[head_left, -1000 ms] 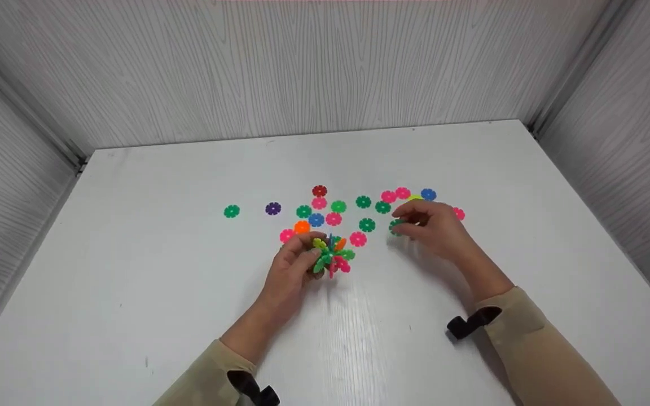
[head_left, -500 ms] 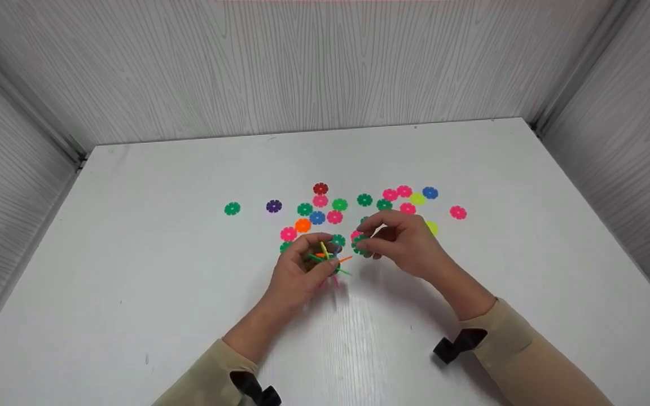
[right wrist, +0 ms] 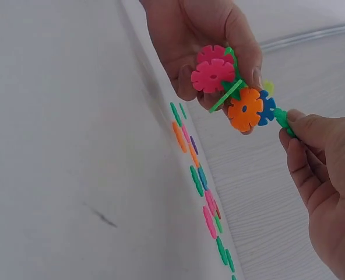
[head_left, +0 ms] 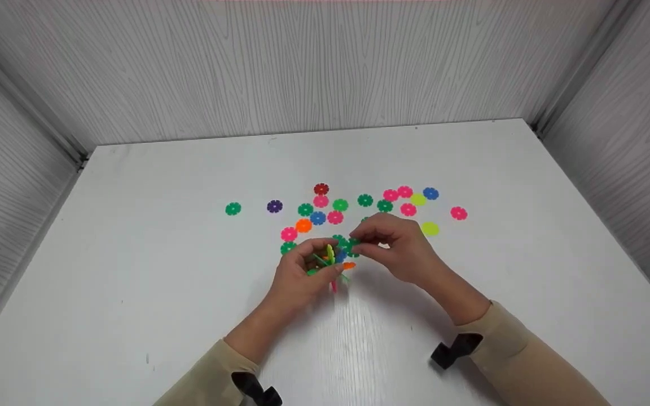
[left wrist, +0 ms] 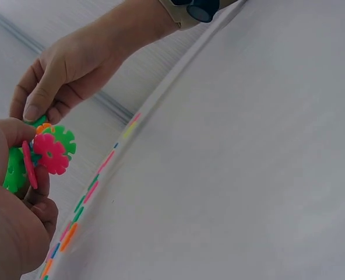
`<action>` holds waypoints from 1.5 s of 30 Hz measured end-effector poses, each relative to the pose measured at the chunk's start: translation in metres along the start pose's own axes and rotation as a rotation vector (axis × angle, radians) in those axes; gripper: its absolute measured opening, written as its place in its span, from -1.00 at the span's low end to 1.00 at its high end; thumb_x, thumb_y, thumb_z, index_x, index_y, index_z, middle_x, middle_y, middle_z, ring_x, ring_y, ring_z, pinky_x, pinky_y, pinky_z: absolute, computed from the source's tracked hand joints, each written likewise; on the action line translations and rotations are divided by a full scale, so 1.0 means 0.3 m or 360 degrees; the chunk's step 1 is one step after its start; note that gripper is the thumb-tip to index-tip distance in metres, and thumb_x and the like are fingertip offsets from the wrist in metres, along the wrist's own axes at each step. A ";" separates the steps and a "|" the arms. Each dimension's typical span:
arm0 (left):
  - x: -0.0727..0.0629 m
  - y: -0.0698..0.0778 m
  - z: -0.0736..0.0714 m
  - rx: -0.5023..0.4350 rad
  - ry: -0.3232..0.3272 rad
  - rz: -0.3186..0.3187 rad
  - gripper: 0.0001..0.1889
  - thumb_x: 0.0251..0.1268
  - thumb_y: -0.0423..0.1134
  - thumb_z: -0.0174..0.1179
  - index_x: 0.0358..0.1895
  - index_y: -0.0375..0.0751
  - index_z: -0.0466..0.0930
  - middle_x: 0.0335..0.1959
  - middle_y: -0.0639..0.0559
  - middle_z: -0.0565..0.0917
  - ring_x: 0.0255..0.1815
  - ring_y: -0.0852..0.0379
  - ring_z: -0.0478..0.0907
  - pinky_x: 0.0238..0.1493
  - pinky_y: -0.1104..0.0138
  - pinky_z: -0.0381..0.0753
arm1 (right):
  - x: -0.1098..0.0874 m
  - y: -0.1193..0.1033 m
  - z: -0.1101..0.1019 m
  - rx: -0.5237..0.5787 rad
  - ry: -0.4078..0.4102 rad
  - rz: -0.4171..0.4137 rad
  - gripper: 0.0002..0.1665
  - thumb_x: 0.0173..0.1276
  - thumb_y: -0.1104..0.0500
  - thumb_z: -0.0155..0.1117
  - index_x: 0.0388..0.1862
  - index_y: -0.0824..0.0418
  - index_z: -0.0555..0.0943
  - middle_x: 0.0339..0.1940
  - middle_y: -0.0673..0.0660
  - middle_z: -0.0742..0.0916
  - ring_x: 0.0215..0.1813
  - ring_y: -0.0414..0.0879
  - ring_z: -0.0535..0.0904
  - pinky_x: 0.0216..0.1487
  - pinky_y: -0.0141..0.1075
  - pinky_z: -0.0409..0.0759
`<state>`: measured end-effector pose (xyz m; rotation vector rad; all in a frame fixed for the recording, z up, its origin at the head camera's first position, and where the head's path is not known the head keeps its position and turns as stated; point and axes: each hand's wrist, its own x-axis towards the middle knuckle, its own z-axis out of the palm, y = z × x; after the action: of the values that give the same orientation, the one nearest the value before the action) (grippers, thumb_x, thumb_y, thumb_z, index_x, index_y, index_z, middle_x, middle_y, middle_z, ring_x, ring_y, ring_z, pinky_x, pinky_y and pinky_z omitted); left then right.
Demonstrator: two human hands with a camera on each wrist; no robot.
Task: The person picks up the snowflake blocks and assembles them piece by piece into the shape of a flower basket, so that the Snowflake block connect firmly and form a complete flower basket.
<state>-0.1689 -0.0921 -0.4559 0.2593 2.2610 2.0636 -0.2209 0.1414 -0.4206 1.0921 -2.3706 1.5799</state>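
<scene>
My left hand [head_left: 305,268] grips a cluster of interlocked snowflake discs, notched plastic rounds in pink, green, orange, blue and yellow. In the right wrist view an orange disc [right wrist: 245,109] and a pink disc [right wrist: 213,76] of that cluster face the camera. Thumb and fingers of my right hand [head_left: 395,245] pinch a green snowflake disc [right wrist: 284,122]. Its edge meets the blue disc [right wrist: 266,107] on the cluster's side. From the left wrist, pink [left wrist: 51,154] and light green discs show between the fingers, and the right hand's green disc is mostly hidden behind its thumb.
Loose snowflake discs lie flat on the white table [head_left: 161,254] beyond the hands. A green disc [head_left: 233,208] and a purple disc [head_left: 275,206] lie to the left, a red disc [head_left: 321,189] at the back, a yellow disc [head_left: 430,228] to the right. Wood-patterned panels [head_left: 302,67] surround the table.
My right hand picked up a green disc from the right and brought it left to the cluster. The left hand turned the cluster, so its blue disc now faces the right hand.
</scene>
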 end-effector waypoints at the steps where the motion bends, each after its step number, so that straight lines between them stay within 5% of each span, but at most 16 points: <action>1: 0.000 0.000 0.000 0.0003 0.0000 0.0005 -0.51 0.30 -0.22 0.51 0.28 -0.06 0.66 0.13 0.01 0.66 0.17 -0.07 0.55 0.07 0.25 0.74 | 0.000 -0.001 0.002 -0.0020 0.0006 -0.0004 -0.76 0.34 0.25 0.58 -0.03 0.12 0.80 -0.12 -0.03 0.80 -0.14 -0.11 0.72 -0.09 -0.31 0.75; 14: -0.005 0.006 0.005 0.0096 0.0066 0.0003 -0.55 0.31 -0.18 0.53 0.24 -0.10 0.71 -0.01 -0.01 0.70 0.06 -0.05 0.61 0.00 0.27 0.75 | -0.012 -0.017 0.016 -0.0080 0.0053 0.0056 -0.76 0.29 0.29 0.60 -0.06 0.18 0.86 -0.22 -0.05 0.85 -0.24 -0.16 0.77 -0.18 -0.32 0.77; 24: -0.009 0.022 0.018 0.0133 0.0056 -0.0097 -0.55 0.26 -0.19 0.56 0.21 -0.05 0.74 -0.02 0.00 0.72 0.07 -0.03 0.64 0.03 0.27 0.75 | -0.013 -0.016 0.015 -0.0027 0.0010 0.0101 -0.83 0.29 0.25 0.62 -0.14 0.12 0.88 -0.29 -0.06 0.84 -0.28 -0.15 0.76 -0.24 -0.31 0.77; 35: -0.007 0.012 0.001 0.0111 0.0123 -0.0093 -0.53 0.26 -0.19 0.56 0.23 -0.05 0.71 0.08 0.03 0.69 0.13 -0.04 0.58 0.06 0.25 0.74 | -0.005 0.000 0.004 0.0086 -0.0113 0.0163 -0.67 0.40 0.25 0.53 0.13 0.19 0.80 -0.09 0.00 0.85 -0.08 -0.10 0.79 -0.02 -0.27 0.78; 45: -0.001 0.003 -0.004 0.0018 0.0086 -0.0078 -0.47 0.33 -0.21 0.50 0.35 -0.04 0.61 0.06 -0.03 0.66 0.11 -0.05 0.60 -0.01 0.26 0.77 | -0.004 0.086 -0.088 0.0040 0.0173 0.0405 -0.69 0.48 0.13 0.47 0.15 0.15 0.77 -0.04 0.03 0.84 -0.05 0.06 0.78 -0.05 -0.31 0.75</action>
<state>-0.1686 -0.0933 -0.4548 0.1488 2.2856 2.0589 -0.2433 0.1695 -0.4289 0.7095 -2.5026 1.7011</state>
